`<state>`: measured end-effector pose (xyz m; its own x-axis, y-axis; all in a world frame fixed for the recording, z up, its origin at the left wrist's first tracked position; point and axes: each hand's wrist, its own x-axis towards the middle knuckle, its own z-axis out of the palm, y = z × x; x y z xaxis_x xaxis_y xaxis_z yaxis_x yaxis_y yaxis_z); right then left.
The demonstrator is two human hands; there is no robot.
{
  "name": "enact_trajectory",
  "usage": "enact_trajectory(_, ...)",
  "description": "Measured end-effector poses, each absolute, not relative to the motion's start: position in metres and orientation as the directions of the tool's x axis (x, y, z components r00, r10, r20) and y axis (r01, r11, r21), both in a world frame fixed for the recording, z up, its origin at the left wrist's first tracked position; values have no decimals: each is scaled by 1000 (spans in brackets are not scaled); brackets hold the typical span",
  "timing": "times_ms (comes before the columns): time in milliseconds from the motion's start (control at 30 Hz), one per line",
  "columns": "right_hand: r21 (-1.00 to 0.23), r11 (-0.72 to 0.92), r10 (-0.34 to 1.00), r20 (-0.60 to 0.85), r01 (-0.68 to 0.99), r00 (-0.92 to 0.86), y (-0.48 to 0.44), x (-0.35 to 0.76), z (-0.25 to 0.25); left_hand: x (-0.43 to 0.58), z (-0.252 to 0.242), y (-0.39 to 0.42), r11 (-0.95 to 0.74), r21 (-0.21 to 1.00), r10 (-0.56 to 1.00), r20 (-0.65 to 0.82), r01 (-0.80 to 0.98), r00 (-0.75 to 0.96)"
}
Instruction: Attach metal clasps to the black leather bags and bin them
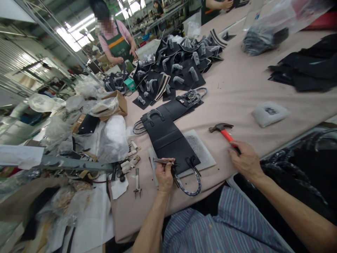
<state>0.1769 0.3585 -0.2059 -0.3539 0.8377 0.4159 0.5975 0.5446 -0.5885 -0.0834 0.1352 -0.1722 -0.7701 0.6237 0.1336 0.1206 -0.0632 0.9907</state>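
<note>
My left hand is closed around a slim metal punch, which lies nearly level over the near left corner of a black bag panel. A rope-like handle wrapped in clear film loops off the panel's near end, beside my left hand. Under the panel is a pale speckled slab. To the right, my right hand grips a claw hammer by its red and black handle, the head pointing away from me, apart from the panel.
More black panels with handles lie beyond, before a large heap of black pieces. Pliers-like tools rest at left near plastic bags. A wrapped block and black sheets are right. A co-worker stands across the table.
</note>
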Motion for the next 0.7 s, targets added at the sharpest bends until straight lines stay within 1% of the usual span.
enact_trajectory(67,-582,514,856,402,630,-326,362,178,-207,-84,-172,137,-103,993,594,102,50,-798)
enact_trajectory(133,-576,490,869,385,654,-311,365,181,-210,-84,-171,138,-118,993,587,92,28,-805)
enact_trajectory(500,-484,506,860,349,714,-373,374,184,-212,-81,-170,137,-69,988,657,147,135,-740)
enact_trajectory(700,-448,524,848,361,725,-389,374,184,-214,-77,-173,143,-19,977,706,163,212,-689)
